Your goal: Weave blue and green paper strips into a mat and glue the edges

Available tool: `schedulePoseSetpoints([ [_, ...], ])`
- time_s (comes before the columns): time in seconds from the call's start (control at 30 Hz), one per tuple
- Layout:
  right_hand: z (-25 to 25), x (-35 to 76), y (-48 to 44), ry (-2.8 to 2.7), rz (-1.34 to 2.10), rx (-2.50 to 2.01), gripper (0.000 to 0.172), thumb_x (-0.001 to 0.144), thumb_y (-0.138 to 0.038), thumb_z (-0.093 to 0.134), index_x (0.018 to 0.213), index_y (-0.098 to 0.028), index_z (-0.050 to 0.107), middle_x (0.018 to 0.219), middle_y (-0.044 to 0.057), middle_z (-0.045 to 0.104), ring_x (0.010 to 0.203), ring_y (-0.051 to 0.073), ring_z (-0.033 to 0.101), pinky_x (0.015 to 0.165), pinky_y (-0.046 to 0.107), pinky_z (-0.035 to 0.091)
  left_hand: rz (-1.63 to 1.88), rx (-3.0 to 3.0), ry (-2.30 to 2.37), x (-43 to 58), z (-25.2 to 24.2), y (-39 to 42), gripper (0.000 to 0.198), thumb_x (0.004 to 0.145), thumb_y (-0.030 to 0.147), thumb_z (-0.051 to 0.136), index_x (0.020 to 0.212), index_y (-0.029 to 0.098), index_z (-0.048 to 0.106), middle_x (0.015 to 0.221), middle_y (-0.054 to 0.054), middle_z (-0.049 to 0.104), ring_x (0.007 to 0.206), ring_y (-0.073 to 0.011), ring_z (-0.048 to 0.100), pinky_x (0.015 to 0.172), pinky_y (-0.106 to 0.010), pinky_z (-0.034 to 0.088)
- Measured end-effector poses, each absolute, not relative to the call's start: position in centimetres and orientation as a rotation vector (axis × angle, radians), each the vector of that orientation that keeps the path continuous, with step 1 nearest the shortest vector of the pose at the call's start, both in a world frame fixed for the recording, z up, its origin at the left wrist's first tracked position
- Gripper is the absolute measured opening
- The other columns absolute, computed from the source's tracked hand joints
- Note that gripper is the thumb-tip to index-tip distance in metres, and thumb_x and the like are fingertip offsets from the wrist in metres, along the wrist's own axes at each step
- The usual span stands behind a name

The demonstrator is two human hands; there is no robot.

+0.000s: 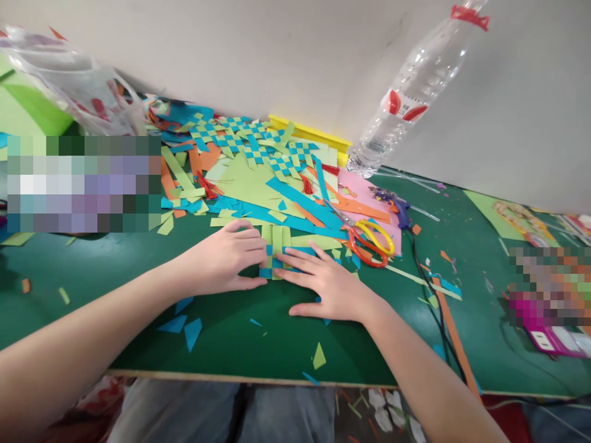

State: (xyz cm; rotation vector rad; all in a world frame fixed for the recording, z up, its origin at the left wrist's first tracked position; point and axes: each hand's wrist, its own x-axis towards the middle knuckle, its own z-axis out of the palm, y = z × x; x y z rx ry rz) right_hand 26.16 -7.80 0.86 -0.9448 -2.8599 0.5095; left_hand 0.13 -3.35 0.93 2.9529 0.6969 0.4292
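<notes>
A small weave of green and blue paper strips (277,249) lies on the green table (258,332) in front of me. My left hand (226,258) rests on its left side, fingers stretched toward the strips and thumb under its lower edge. My right hand (323,280) lies flat on its right side, fingers spread and pressing the blue strips down. Neither hand grips anything.
Behind the weave is a heap of cut paper and finished woven pieces (249,144). Yellow-and-orange scissors (369,240) lie to the right, near a glue gun (397,206) with a black cord. A clear plastic bottle (415,92) leans on the wall. Paper scraps dot the table.
</notes>
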Motion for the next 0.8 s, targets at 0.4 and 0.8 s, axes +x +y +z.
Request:
schedulePoseSetpoints([
  [0.4,1.0,26.1,-7.9,-2.862,0.513,-0.955,0.065,0.09,-0.058,0.052,0.146,-0.028,0.037,0.156,0.003,0.032,0.147,0.02,0.024,0.122,0.052,0.001,0.538,2.909,0.864,0.2,1.1,-3.2,0.027,0.096,0.039,0.047,0.1,0.02,0.066,0.1,-0.007,0.068,0.097,-0.022,0.06,0.089,-0.037,0.043],
  [0.8,1.2,26.1,-7.9,-2.839,0.544,-0.961,0.065,0.089,-0.057,0.054,0.146,-0.03,0.037,0.156,0.003,0.033,0.146,0.023,0.026,0.121,0.055,0.007,0.485,2.809,1.085,0.2,-0.5,-2.7,0.057,0.094,0.056,0.045,0.138,0.02,0.045,0.139,-0.011,0.052,0.131,-0.0281,0.045,0.11,-0.045,0.035],
])
